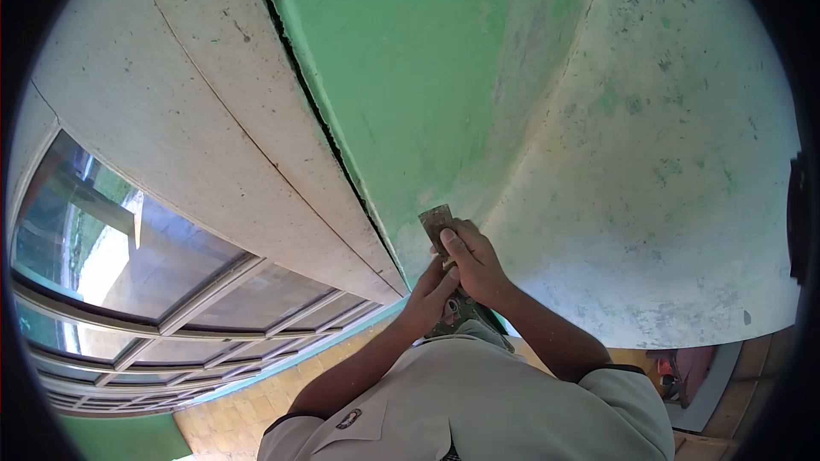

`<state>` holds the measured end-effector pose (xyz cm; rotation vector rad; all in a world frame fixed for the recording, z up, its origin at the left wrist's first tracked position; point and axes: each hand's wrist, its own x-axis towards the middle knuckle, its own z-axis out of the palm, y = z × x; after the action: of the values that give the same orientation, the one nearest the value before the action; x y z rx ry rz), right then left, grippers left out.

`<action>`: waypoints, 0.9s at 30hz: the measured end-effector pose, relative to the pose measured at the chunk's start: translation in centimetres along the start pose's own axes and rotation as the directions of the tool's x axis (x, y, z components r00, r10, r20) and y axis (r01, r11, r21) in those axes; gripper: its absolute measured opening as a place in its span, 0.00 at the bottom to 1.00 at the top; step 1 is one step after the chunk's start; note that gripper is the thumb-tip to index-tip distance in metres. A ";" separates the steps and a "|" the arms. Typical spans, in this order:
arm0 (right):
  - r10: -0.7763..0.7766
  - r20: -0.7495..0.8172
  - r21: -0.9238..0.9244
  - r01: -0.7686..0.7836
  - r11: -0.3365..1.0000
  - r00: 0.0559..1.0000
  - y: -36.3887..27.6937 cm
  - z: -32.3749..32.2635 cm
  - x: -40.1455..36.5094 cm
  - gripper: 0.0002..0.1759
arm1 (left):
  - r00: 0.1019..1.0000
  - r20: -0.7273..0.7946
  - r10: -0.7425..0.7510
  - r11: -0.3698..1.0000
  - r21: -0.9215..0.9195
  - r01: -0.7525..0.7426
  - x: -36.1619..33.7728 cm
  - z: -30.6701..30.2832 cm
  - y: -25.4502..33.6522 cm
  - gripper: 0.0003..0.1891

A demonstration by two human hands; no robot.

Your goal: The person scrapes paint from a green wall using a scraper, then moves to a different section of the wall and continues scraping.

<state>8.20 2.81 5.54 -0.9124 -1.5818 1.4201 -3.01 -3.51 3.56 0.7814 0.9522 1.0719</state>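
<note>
Locate the flat brown piece (pixel 436 219) at mid-view, projecting from the top of the right hand (pixel 480 266). Read the right grip as closed, pinching the piece between thumb and fingers, with the thumb across the lower end of the near face. Take the right hand as the nearer of the two, in direct contact. Find the left hand (pixel 427 297) just below and to the left, with fingers curled close beside the right; cannot tell between a hold on a hidden lower end and plain contact. Trace the long axis of the piece away from the shirt (pixel 504 393), beyond the fingers toward the top of the view, leaning slightly left, with the free end squared off and uncovered. Note the alignment: free end in front of the green surface (pixel 401 60), near the edge shared with the pale surface (pixel 658 179) on the right, and right of the dark gap (pixel 314 102) beside the beige frame (pixel 222 111). Cannot confirm contact between free end and green surface.
</note>
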 end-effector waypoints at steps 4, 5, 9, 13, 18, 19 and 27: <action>-0.166 0.054 -0.292 0.174 0.940 0.985 1.3 -0.9 -0.1 0.15 | 0.997 0.027 -0.074 0.996 0.059 0.073 0.7 -0.5 -1.8 0.18; -0.166 0.060 -0.292 0.176 0.940 0.984 1.2 -0.9 -0.4 0.15 | 0.997 -0.005 -0.078 0.993 0.090 0.078 0.9 -0.5 -1.9 0.17; -0.253 -0.106 -0.287 0.214 0.934 0.962 1.6 -0.5 -3.0 0.16 | 0.979 -0.202 0.026 0.999 -0.023 -0.031 1.4 0.3 -1.3 0.17; -0.271 -0.098 -0.267 0.237 0.934 0.957 2.9 -1.7 -4.9 0.21 | 0.963 -0.253 0.093 0.994 -0.031 -0.105 1.7 1.5 -1.8 0.16; -0.424 0.017 -0.400 0.395 0.827 0.905 3.1 -4.4 -6.2 0.20 | 0.921 -0.307 0.240 0.966 -0.014 -0.256 3.4 3.5 -2.6 0.15; -0.425 0.044 -0.477 0.393 0.786 0.904 3.2 -4.6 -6.4 0.18 | 0.917 -0.317 0.241 0.966 -0.016 -0.259 3.4 3.7 -2.6 0.15; -0.170 -0.185 0.355 0.227 0.907 0.968 1.4 -6.0 -5.4 0.09 | 0.944 -0.210 0.254 0.937 0.296 -0.186 3.6 3.0 -2.6 0.13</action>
<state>15.88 0.55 3.83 -0.5963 -1.1978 1.4067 1.33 -1.09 1.56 1.0180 1.2637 1.2711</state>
